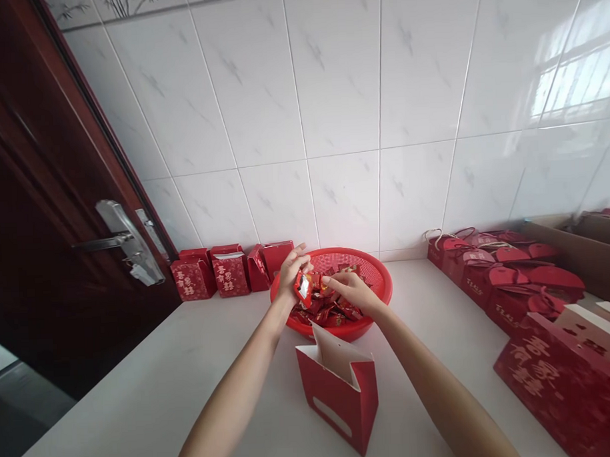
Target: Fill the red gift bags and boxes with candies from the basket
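Note:
Both my hands are over a round red plastic basket [384, 289] that holds many small red wrapped packets [332, 313]. My left hand [290, 274] is curled around a red packet with a shiny silver patch [304, 288]. My right hand [354, 290] has its thumb and fingertips pinched together on a small red and yellow packet [323, 283], close beside my left hand. In front of the basket, nearer to me, an open red paper box [331, 394] stands upright with its top flaps raised; its inside is white.
Several filled-looking red boxes [191, 279] stand against the tiled wall at the left. Red boxes with ribbons [501, 275] and a large red bag [560, 379] lie on the right, near a cardboard box [581, 252]. A dark door [44, 197] is at far left.

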`<state>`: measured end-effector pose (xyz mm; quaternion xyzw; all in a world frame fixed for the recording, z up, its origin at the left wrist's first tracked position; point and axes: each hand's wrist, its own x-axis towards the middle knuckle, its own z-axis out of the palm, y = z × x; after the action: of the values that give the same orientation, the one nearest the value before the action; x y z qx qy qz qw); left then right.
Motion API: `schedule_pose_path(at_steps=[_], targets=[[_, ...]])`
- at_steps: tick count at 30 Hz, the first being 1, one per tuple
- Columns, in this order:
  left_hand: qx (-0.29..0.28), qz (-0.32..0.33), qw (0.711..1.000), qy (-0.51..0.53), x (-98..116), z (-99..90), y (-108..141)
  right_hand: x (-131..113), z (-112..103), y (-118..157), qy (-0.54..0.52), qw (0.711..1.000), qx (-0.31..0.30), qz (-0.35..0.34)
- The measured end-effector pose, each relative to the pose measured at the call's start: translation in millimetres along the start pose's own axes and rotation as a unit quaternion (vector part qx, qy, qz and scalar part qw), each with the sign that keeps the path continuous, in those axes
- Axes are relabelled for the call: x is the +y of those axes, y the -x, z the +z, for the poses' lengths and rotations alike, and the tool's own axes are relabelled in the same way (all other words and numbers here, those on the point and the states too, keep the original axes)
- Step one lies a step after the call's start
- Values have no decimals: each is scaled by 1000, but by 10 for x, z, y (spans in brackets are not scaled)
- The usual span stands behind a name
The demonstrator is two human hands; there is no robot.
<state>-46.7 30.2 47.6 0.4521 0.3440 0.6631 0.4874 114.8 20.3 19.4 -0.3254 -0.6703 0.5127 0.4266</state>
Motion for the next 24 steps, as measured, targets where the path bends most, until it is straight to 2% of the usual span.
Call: schedule_pose_path(at_steps=[2,4,7,10,12,14,17,24], targets=[[-26,15,1000,-7,-31,175,-53,-8,-19,17,-28,999,-32,11],[-43,35,998,-31,-82,338,-112,-19,-52,33,-77,996,-36,22],[-48,47,993,-94,-169,454,-181,-30,-96,37,-172,984,37,21],[-57,29,987,-149,-233,395,-194,-21,-102,16,-231,962,141,15],[-80,12,982,-169,-259,321,-173,-4,-87,-1,-244,954,172,14],[-93,-4,978,-185,-273,269,-145,13,-67,-12,-246,954,170,3],[-76,-9,979,-187,-277,250,-110,26,-43,-12,-235,959,155,-6],[-61,50,978,-195,-238,273,-66,22,-30,10,-182,970,164,1]])
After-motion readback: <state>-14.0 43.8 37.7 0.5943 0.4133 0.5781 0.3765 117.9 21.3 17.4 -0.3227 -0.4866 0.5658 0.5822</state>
